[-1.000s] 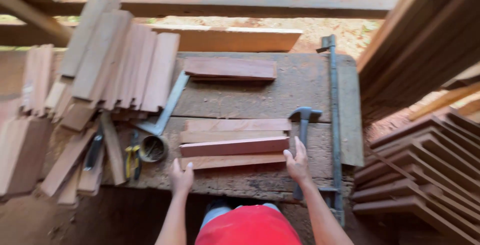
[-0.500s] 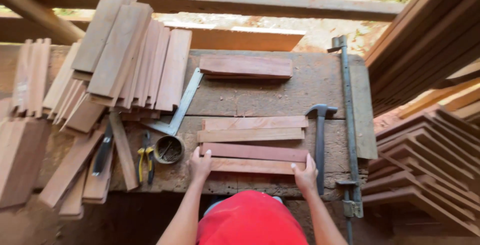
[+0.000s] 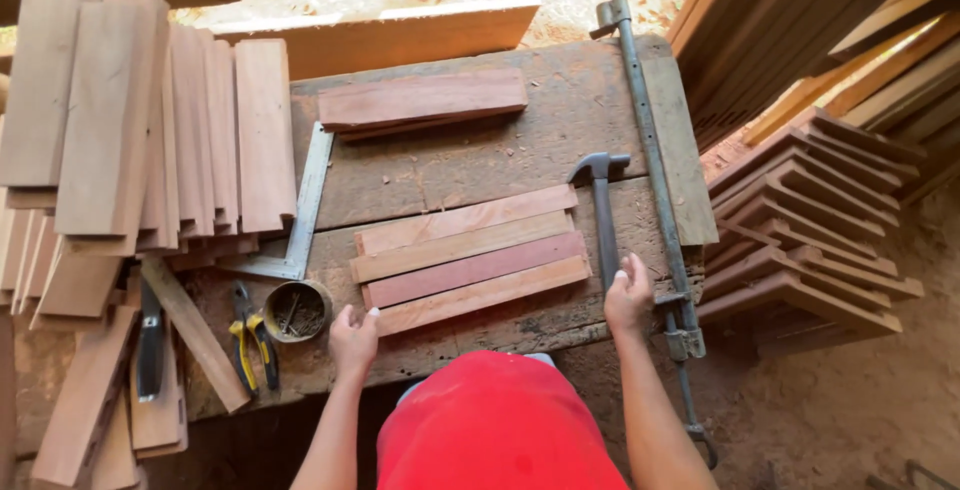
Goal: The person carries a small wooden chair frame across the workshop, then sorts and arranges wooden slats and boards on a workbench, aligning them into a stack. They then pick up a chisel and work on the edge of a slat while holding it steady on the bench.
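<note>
Squaring up four boards (image 3: 470,260): left hand (image 3: 354,340) and right hand (image 3: 627,297) (both open) pressed their ends; hammer (image 3: 603,215) lay just right, prob. needed next.

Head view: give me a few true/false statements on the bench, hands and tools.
1. Four wooden slats lie side by side on the workbench. True.
2. The right hand grips the hammer. False: it rests open beside the hammer's handle.
3. The left hand sits at the left end of the nearest slat. True.
4. The tin of nails stands to the right of the hammer. False: it stands left of the slats, by the pliers.
5. A metal square lies left of the slats. True.
</note>
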